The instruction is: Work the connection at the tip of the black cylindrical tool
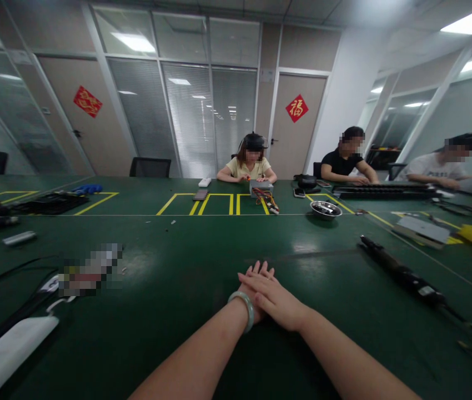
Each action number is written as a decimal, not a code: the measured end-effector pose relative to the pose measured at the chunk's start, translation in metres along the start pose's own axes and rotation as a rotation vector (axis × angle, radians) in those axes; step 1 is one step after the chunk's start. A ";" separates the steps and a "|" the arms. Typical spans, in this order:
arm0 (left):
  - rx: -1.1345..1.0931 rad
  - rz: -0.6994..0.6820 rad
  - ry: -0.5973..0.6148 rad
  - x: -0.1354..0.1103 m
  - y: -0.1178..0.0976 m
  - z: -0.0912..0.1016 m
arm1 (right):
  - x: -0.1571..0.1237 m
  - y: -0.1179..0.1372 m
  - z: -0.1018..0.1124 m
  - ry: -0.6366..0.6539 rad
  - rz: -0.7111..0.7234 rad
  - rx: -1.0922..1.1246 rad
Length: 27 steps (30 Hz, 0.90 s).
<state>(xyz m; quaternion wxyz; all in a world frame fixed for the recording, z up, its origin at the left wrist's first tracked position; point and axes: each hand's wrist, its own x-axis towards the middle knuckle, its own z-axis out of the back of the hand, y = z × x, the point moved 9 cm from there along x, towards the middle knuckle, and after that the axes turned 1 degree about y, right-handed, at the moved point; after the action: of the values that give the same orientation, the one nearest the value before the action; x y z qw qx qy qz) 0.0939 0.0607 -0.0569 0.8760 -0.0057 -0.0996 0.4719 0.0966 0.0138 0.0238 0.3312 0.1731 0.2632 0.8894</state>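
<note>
My right hand (280,300) lies flat across the back of my left hand (258,314), with its fingers stretched out. Under it, my left hand rests on the green tabletop (202,272), and its straight fingertips show beyond the right hand's fingers. A pale green bangle (249,310) circles my left wrist. Neither hand holds anything. To the right of my hands is a long black, pen-shaped tool (402,270) with a cable at its near end. At the left lie a white slab-like object (15,347) and a partly pixelated item (92,272).
Across the table a person (249,164) sits behind a grey box (261,188) with coloured wires. Nearby is a metal bowl (326,209). Two more people sit at the right by a long black device (386,190). Black cables (11,316) run along the left.
</note>
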 end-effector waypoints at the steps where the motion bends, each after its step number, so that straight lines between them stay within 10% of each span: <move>1: 0.013 -0.031 0.040 0.001 -0.003 -0.001 | -0.002 -0.004 0.001 -0.001 -0.009 0.003; 6: -0.111 -0.047 0.149 -0.001 0.000 0.011 | -0.012 -0.040 0.024 -0.073 -0.118 -0.015; 10: -0.212 -0.006 0.132 -0.008 0.007 0.031 | -0.051 -0.112 0.094 -0.409 -0.473 -0.165; 14: -0.248 -0.011 0.190 -0.012 0.006 0.034 | -0.163 -0.180 0.173 -0.928 -1.038 -0.451; 17: -0.261 -0.009 0.194 -0.012 0.006 0.036 | -0.258 -0.210 0.194 -1.209 -1.392 -0.507; 22: -0.281 -0.009 0.203 -0.012 0.005 0.035 | -0.349 -0.245 0.198 -1.262 -1.620 -0.427; 27: -0.258 0.002 0.176 -0.010 0.006 0.031 | -0.368 -0.268 0.191 -1.061 -1.763 -0.276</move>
<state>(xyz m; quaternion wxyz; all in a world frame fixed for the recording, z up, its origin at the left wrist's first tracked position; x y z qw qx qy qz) 0.0783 0.0530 -0.0283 0.8729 -0.1597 -0.0823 0.4535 0.5872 0.0033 -0.0285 0.9545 0.2492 0.0127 0.1635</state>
